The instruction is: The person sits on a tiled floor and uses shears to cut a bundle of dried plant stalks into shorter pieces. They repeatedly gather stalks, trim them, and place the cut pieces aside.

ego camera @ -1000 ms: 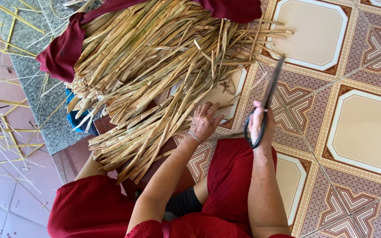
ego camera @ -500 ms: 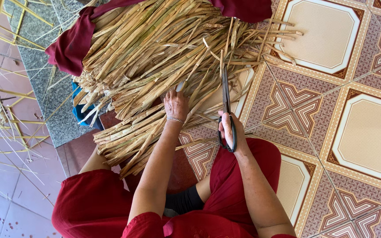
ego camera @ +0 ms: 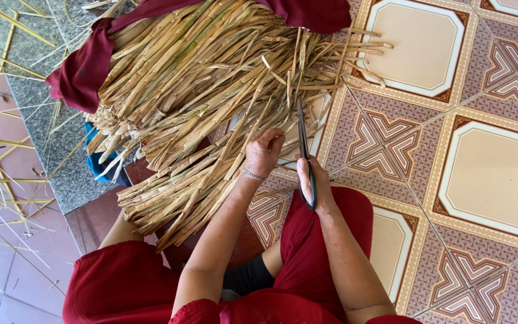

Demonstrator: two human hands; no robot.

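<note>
A large heap of dried, split cane strips [ego camera: 211, 102] is spread over the lap and the floor, directly ahead of both hands. The left hand [ego camera: 263, 153] is laid at the near edge of the heap, fingers curled and pinched on a few strips; a thin bracelet [ego camera: 252, 175] is seen at its wrist. The right hand [ego camera: 310, 180] is closed around the dark handles of a pair of scissors [ego camera: 304, 150], just right of the left hand and not touching it. The scissor blades are pointed away from the body, up into the loose strip ends; whether the blades are parted cannot be told.

The heap is partly wrapped by a dark red cloth [ego camera: 82, 72] at its far and left sides. A blue object [ego camera: 100, 168] is mostly hidden under the strips at left. A grey stone slab [ego camera: 43, 120] is seen beyond it, with thin yellow slivers [ego camera: 7, 36] scattered across it. Patterned floor tiles [ego camera: 487, 174] are seen at right. Red trousers [ego camera: 121, 288] are seen at the bottom edge.
</note>
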